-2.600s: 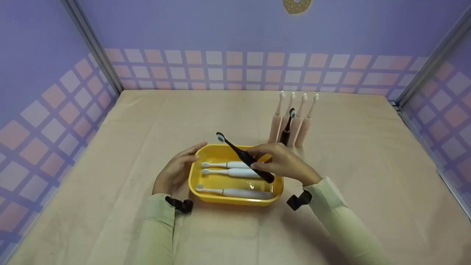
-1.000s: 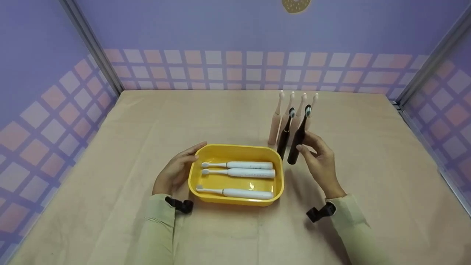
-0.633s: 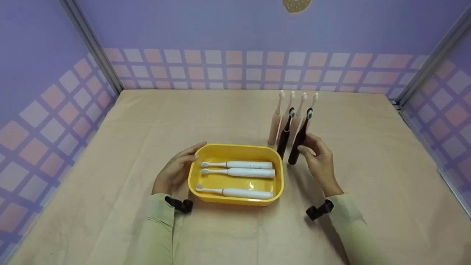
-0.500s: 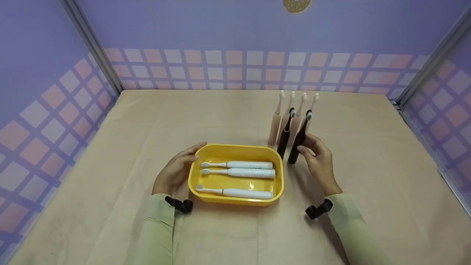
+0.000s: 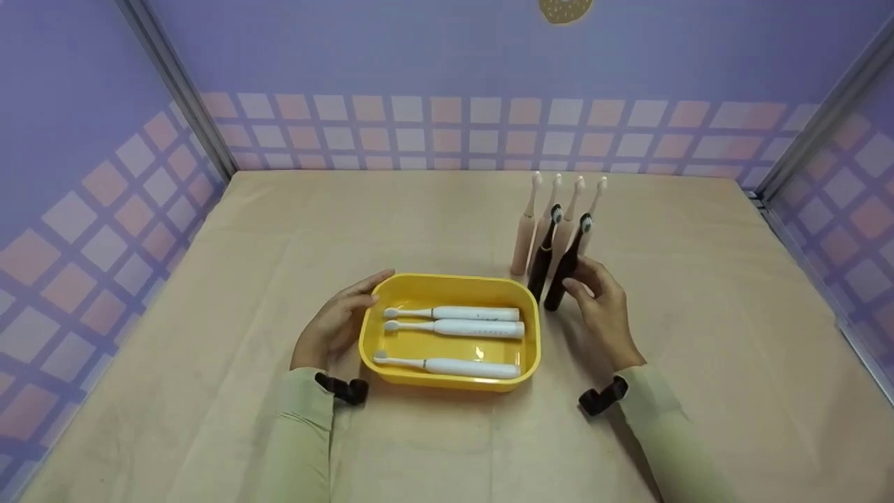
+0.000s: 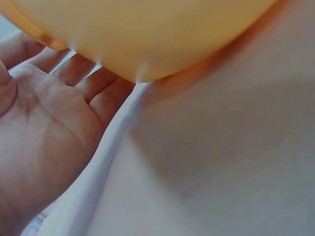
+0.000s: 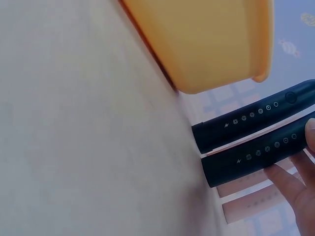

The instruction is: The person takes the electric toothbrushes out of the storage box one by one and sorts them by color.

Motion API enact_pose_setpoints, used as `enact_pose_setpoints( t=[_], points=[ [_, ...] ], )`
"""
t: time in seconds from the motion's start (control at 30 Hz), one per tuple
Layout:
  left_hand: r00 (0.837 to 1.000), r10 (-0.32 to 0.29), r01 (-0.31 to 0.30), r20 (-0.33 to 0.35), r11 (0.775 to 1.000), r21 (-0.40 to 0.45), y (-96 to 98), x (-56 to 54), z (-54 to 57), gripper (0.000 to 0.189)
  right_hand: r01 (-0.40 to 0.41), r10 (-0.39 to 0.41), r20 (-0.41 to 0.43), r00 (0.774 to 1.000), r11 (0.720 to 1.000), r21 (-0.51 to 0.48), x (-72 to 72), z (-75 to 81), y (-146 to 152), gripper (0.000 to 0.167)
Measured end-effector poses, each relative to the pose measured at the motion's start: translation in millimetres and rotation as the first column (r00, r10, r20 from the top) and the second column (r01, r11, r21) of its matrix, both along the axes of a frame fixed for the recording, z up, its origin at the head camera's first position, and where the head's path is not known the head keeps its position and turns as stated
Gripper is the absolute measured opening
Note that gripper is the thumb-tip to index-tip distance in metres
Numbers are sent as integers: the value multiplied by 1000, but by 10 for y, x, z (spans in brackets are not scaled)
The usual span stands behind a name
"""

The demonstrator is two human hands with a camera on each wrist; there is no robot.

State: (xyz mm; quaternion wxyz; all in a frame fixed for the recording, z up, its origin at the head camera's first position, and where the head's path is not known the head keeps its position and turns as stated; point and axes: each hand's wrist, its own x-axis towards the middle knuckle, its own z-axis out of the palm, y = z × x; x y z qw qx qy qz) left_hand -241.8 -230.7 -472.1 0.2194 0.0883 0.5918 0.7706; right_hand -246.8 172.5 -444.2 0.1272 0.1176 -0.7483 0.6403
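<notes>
In the head view a black electric toothbrush [image 5: 561,279] stands upright, slightly tilted, between the thumb and fingers of my right hand [image 5: 606,307]. Close on its left is a second black electric toothbrush [image 5: 540,269], upright by itself. The right wrist view shows the base of the pinched toothbrush [image 7: 251,152] right at the tabletop. My left hand [image 5: 336,321] rests against the left end of a yellow box [image 5: 447,383], fingers extended along its outside and thumb by the rim. Inside the box lie three white electric toothbrushes [image 5: 478,329], heads pointing left.
Several pink electric toothbrushes [image 5: 523,244] stand in a row behind the black ones, partly hidden by them. A beige cloth covers the table [image 5: 314,230]. Purple panels with a tile pattern [image 5: 447,133] enclose the back and sides.
My right hand has carried the black toothbrush from over the box to the right of the other black one and set it upright. Lately it has shifted only slightly. My left hand has stayed.
</notes>
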Motion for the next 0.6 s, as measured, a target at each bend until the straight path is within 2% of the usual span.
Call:
enact_pose_setpoints(
  t=[0.27,0.43,0.6],
  points=[
    [1000,16,-17,20,1000,10,17,19,11,55,-2,2,-12,1000,1000,-25,-16,-41,-5,43],
    [999,29,-29,26,1000,8,16,24,13,55,-4,4,-18,1000,1000,-3,-12,-43,-10,43],
    [999,27,-28,29,1000,10,10,17,9,55,-12,11,14,1000,999,38,4,-23,-12,41]
  ],
)
